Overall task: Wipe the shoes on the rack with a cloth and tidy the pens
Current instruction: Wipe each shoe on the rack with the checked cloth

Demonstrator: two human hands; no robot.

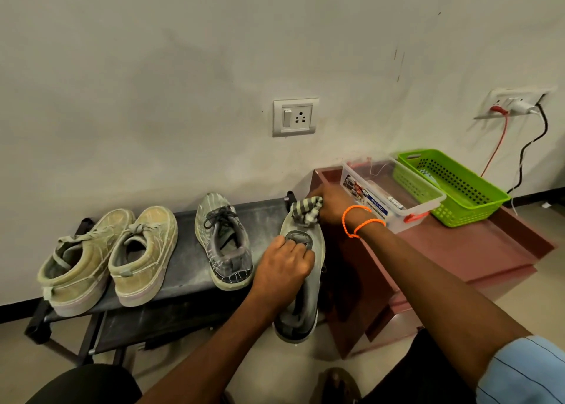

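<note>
Left hand (282, 264): fingers curled round the middle of the grey shoe (301, 284), gripping it from the left side, thumb side toward the camera.
Grey shoe: held sole-up, toe pointing far toward the wall, heel nearest the camera and hanging past the rack's (189, 269) right near corner; the sole shows an oval patch just beyond the left fingers.
Right hand (328, 206): closed around a bunched cloth (305, 211), pinching it in the fingers and pressing it on the toe end of the sole.
Cloth: grey-and-white striped, crumpled, sitting at the far tip of the shoe, beyond the left hand's grip; the two hands are apart along the shoe's length.
Right wrist: two orange bands (359, 220).
Rack: dark, dusty top shelf against the wall.
Tan shoes (110, 260): a pair upright at the left of the shelf, heels near, side by side and touching.
Other grey shoe (223, 241): upright, laced, just left of the left hand.
Red table (477, 250): right of the rack, low.
Clear box (388, 195): on the table, near the right hand.
Green basket (449, 183): right of the box, touching it.
Pens: I cannot tell where they lie.
</note>
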